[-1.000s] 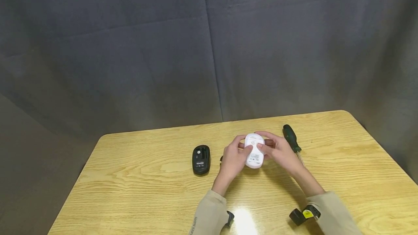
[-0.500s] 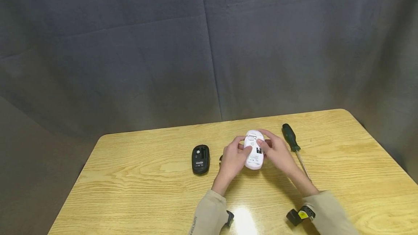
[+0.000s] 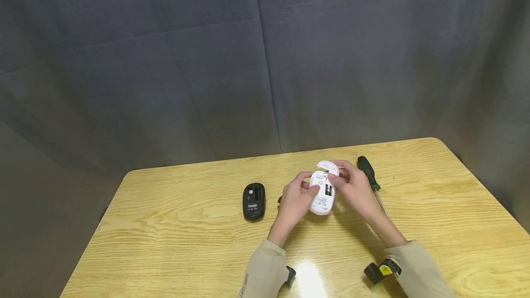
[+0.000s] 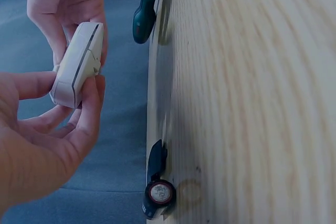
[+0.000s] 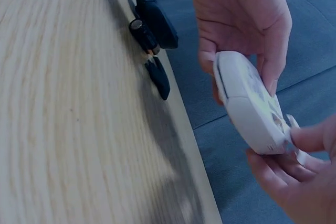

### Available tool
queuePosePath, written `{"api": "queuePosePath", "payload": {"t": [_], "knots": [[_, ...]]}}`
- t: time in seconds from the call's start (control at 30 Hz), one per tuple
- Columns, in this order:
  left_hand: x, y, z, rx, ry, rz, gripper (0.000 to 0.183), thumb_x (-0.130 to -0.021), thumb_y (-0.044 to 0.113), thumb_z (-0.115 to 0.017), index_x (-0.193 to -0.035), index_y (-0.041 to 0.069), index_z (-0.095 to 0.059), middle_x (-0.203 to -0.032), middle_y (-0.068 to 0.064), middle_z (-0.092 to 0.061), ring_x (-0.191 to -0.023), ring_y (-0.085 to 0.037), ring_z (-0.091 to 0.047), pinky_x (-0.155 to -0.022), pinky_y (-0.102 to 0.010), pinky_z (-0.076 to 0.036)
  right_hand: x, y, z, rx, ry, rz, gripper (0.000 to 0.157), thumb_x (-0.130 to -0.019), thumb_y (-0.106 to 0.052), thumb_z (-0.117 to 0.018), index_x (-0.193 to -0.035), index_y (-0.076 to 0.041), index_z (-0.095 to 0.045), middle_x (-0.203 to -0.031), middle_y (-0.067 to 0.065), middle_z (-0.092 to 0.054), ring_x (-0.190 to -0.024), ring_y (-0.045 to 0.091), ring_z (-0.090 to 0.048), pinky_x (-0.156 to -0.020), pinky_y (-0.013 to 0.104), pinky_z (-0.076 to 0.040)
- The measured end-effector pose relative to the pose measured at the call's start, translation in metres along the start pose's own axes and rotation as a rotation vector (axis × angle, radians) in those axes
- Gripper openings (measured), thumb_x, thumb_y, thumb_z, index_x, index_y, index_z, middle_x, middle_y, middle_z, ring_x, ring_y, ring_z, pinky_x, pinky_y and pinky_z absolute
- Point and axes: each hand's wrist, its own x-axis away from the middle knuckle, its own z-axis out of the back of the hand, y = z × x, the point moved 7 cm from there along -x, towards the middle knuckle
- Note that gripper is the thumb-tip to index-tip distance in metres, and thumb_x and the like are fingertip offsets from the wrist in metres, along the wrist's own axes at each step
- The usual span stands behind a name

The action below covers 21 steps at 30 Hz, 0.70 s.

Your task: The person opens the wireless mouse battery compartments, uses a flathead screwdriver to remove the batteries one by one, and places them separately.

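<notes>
Above the table, a white computer mouse [image 3: 319, 202] is held with its labelled underside up. My left hand [image 3: 295, 200] grips its left side, thumb on the underside. At the far end, my right hand [image 3: 355, 188] pinches the white battery cover [image 3: 329, 166], which is tilted off the body. A battery bay with a dark interior shows beneath. In the left wrist view, the mouse [image 4: 79, 66] appears edge-on between both hands. The right wrist view shows the mouse [image 5: 247, 103] with the cover [image 5: 295, 137] parted from its end under the right thumb.
A black mouse [image 3: 254, 208] lies underside up on the wooden table [image 3: 174, 233], its battery bay uncovered. Beside it are a battery [image 5: 142, 34] and a small black cover [image 5: 157, 78], mostly behind my left hand in the head view. A green-handled screwdriver [image 3: 366, 171] lies at right.
The cover has slid toward the far end and come away from the white mouse, exposing the battery bay. My right hand has moved slightly away from me with it; my left hand barely moved.
</notes>
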Motion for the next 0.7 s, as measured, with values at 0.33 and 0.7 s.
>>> {"api": "queuePosePath", "payload": {"t": [0.33,0.7], "knots": [[0.000,0.000,0.001,0.010,0.021,0.010,0.037,-0.096,0.015,-0.068,-0.132,0.006,-0.068,-0.094,-0.006,-0.065,-0.078,-0.009,-0.062,-0.064,-0.024,-0.049,-0.004,0.008,0.028,-0.420,0.244,-0.119,0.038,-0.095,0.014,-0.062,-0.131,0.014,-0.049,-0.075,-0.007,-0.067,-0.072,0.007,-0.072,-0.074,0.027,-0.060],[-0.001,0.001,0.006,0.069,0.038,0.004,0.037,-0.096,0.016,-0.067,-0.132,0.006,-0.068,-0.095,-0.005,-0.067,-0.078,-0.009,-0.064,-0.065,-0.025,-0.050,-0.008,0.021,0.040,-0.320,0.174,-0.161,0.050,-0.093,0.013,-0.065,-0.138,0.018,-0.044,-0.078,-0.008,-0.065,-0.074,0.003,-0.067,-0.071,0.024,-0.060]]}}
